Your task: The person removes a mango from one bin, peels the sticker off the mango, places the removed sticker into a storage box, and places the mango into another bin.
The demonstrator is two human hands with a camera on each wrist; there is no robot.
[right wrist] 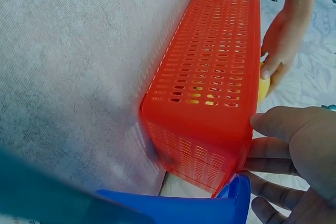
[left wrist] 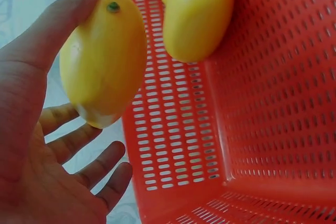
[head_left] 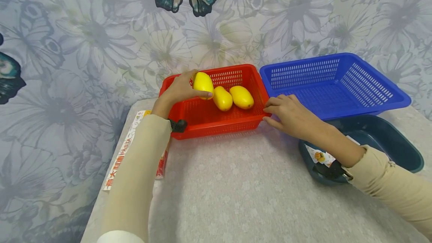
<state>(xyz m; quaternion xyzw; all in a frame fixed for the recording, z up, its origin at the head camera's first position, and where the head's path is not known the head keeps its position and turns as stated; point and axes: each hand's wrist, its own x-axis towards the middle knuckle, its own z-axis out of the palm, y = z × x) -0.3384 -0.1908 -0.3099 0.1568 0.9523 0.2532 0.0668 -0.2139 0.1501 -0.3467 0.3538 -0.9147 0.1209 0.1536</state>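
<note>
My left hand [head_left: 183, 88] holds a yellow mango [head_left: 203, 84] over the left part of a red plastic basket [head_left: 216, 128]. In the left wrist view the thumb lies against the mango [left wrist: 105, 61] near its stem end, with fingers behind and below. Two more mangoes, a left one [head_left: 222, 99] and a right one [head_left: 242, 97], lie inside the basket. At the basket's right front corner, my right hand [head_left: 287, 114] grips the rim [right wrist: 254, 98] with thumb and fingertips.
Against the red basket's right side stands a blue basket [head_left: 317, 100]. In front of that is a dark teal basin [head_left: 378, 132], partly under my right forearm, with a printed label [head_left: 318, 156]. A pasta package [head_left: 126, 141] lies left of the red basket. A patterned wall [head_left: 236, 36] rises behind.
</note>
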